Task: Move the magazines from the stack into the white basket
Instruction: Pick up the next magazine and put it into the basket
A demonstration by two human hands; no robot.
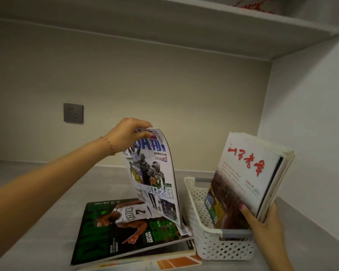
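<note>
Your left hand [125, 133] pinches the top edge of a glossy basketball magazine [155, 177], fingers clamped over its blue title. The cover reads "PLAYOFFS" and a jersey reads "BOSTON 4". It stands nearly upright, long axis vertical, its bottom corner touching the stack [133, 235] on the grey counter [37, 202]. The stack's top is a dark green magazine [110, 229] lying flat, printed "CELTICS 7" and "JAYLEN BROWN"; at least two more edges show beneath it. Your right hand [266, 229] grips the lower edge of a bundle of upright magazines [249, 178], several thick, standing in the white perforated plastic basket [209, 241] and leaning right. The front one bears red brush characters and "2025 9".
</note>
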